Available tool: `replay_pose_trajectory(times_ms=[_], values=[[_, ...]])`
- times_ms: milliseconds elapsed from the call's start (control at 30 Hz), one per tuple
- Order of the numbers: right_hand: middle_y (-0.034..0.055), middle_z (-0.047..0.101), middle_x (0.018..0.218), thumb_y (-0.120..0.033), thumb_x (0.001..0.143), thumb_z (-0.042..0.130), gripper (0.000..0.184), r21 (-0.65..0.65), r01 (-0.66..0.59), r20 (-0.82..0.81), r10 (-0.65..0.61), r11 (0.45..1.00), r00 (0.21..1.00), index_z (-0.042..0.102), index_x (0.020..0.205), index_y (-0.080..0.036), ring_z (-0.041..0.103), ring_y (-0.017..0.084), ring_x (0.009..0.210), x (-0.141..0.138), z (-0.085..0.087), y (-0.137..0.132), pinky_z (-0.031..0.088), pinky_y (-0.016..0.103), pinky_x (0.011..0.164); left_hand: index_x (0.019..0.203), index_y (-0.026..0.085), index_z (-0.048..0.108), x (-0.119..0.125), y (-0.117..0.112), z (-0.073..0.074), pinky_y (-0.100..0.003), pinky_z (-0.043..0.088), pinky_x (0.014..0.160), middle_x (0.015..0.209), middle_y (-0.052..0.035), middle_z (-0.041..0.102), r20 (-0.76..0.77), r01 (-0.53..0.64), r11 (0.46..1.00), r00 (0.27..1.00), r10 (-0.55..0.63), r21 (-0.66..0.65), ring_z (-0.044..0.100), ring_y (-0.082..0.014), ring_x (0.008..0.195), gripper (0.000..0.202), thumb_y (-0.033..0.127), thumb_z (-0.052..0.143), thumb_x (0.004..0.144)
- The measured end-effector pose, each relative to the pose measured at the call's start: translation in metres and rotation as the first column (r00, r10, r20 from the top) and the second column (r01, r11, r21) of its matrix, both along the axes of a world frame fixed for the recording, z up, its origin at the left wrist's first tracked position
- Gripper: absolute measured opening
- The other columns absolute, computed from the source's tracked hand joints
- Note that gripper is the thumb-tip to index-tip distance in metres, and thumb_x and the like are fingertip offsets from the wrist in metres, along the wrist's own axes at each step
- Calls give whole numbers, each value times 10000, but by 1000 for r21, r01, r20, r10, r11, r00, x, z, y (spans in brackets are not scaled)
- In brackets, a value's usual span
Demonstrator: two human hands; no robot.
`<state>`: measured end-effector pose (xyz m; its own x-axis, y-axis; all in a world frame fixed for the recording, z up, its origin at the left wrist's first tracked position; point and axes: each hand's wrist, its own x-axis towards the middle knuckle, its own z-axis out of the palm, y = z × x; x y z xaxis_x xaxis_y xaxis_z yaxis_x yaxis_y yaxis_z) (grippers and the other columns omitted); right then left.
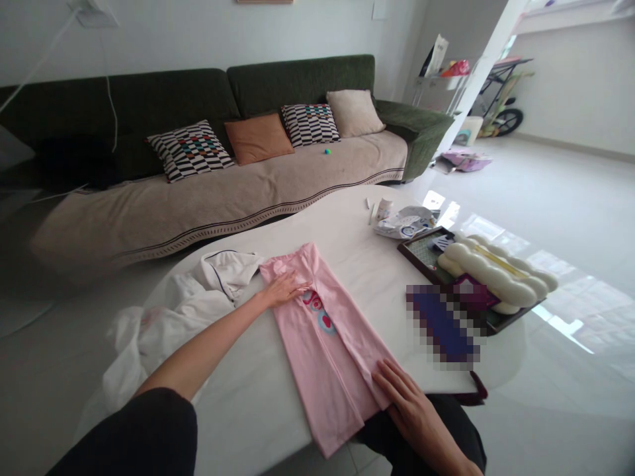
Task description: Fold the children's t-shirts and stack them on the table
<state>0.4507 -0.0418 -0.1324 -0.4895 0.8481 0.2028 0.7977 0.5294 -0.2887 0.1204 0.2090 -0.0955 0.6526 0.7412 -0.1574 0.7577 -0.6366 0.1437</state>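
Note:
A pink garment [322, 350] with a printed heart design lies lengthwise on the white table [357, 258], its right side folded over toward the middle. My left hand [285, 289] lies flat and open on its upper left part. My right hand [404, 395] rests flat, fingers stretched out, on the folded lower right edge near the table's front.
A heap of white clothes [183, 311] lies at the table's left. A dark tray [489, 317] with a cream wavy object [496, 271] and a blurred-out item sits at the right. Small packets [404, 223] lie further back. A green sofa [208, 145] with cushions stands behind.

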Motion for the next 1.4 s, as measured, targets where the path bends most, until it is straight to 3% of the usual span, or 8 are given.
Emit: replay_pose_trajectory(times_ms=[167,300,567,767,1000,1167,1300,1400], values=[[58,335,1394,-164,812,441,524,-26,-50,54,51,998,997,373,1329,-219,253,223,1297,7,8,1,337,379,1023,1351,372,258,-1,0,15,-567,181,987,1438,-58,244,11,-32,999,999,32,4,159,-328,1311,544,563,283,842],[51,277,1420,-206,796,454,603,-71,-102,98,109,992,989,278,1372,-237,221,238,1307,5,17,8,280,435,1036,1374,348,203,36,20,27,-593,101,996,1467,-37,148,144,-173,975,978,153,141,41,-309,1334,520,498,229,876],[0,192,1437,-23,725,343,737,-55,-126,236,136,990,962,149,1402,-239,186,214,1319,-1,13,22,312,401,1012,1363,258,285,82,35,-26,-671,18,948,1474,-97,68,195,-429,902,881,431,-51,-91,-422,1295,838,691,465,668],[-11,216,1428,-19,716,362,751,-49,-160,237,167,986,957,166,1393,-281,245,213,1299,6,11,24,330,396,997,1339,278,337,81,30,-15,-638,-8,978,1474,-72,92,224,-409,910,883,413,-66,-85,-397,1304,796,649,520,659],[11,253,1421,12,714,349,746,21,-165,239,155,986,958,187,1388,-263,223,195,1307,4,11,19,315,395,1009,1369,317,245,103,-94,-13,-640,28,981,1470,-65,121,208,-168,985,965,157,35,23,-348,1325,688,597,420,765],[18,338,1387,21,742,329,709,-7,-170,206,168,985,964,213,1382,-260,277,188,1286,4,17,1,360,379,988,1365,317,255,109,-160,-2,-636,58,984,1461,-79,149,170,-175,982,968,184,-64,54,-329,1329,622,566,370,806],[38,364,1374,12,751,319,685,-46,-169,133,174,984,976,216,1385,-225,304,159,1274,12,23,-11,378,328,984,1400,270,132,101,-230,4,-642,87,979,1464,-128,73,216,-52,986,973,86,-157,27,-354,1325,877,648,480,689],[40,338,1389,33,727,306,699,-61,-162,118,168,985,979,256,1373,-231,247,171,1299,16,24,-10,366,365,988,1404,276,46,90,-284,-9,-649,89,980,1463,-126,31,134,-32,985,989,55,-169,5,-359,1323,1008,491,645,622]])
